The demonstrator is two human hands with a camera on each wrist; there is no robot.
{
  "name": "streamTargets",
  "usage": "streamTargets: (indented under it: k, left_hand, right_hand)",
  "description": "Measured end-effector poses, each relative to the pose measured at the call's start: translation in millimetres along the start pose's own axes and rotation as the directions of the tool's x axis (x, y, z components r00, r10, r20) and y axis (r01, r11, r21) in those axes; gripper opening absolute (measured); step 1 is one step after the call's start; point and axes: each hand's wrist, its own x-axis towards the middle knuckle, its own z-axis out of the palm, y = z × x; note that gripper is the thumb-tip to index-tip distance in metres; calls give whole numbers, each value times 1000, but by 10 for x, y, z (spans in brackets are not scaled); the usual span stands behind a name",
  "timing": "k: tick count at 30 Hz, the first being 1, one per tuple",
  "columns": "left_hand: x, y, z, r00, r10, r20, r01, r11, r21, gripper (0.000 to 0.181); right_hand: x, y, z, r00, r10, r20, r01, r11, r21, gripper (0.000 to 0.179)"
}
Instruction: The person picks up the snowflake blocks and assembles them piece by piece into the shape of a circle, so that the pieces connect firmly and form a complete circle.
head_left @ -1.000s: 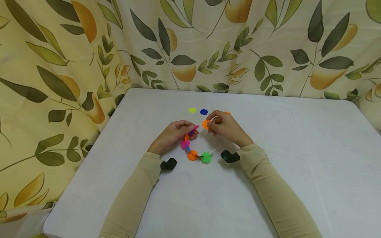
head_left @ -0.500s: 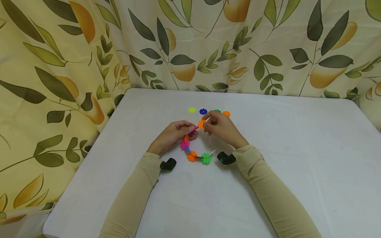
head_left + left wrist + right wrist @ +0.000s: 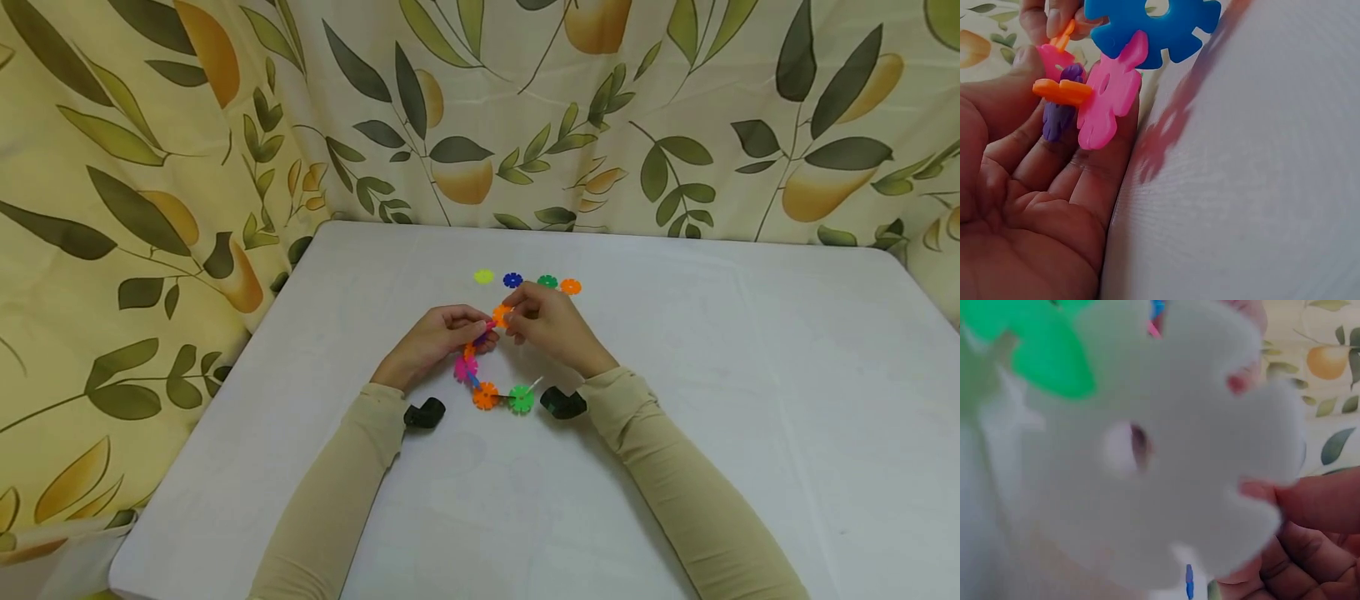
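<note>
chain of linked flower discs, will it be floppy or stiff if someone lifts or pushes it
Probably light: the chain is made of thin discs, with one end held in the left hand. Each piece is likely fairly stiff, since the blue disc looks flat and unbent. A push might twist or loosen joints, which appear held only by slotted notches.

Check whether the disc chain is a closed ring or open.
Open: the head view shows a gap between its white end disc and the orange disc the right hand pinches.

leaf-and-fruit patterned curtains [image 3: 555,100] hang behind and left of a white table [image 3: 750,375].
</note>
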Motion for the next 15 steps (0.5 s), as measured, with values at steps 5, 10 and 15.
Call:
streamTargets:
  k: [5, 10, 15]
  left_hand:
    - [7, -11, 4, 1000, 14, -24, -14, 1000, 12, 22]
    - [11, -13, 4, 1000, 23, -21, -23, 1000, 18, 22]
    - [10, -17, -15, 1000, 8, 3, -8, 1000, -11, 23]
  right_hand:
    - [13, 5, 45, 1000, -8, 3, 8, 1000, -12, 14]
    - [14, 16, 79, 1000, -16, 5, 17, 1000, -11, 14]
    - [13, 47, 89, 1000, -16, 9, 16, 1000, -4, 15]
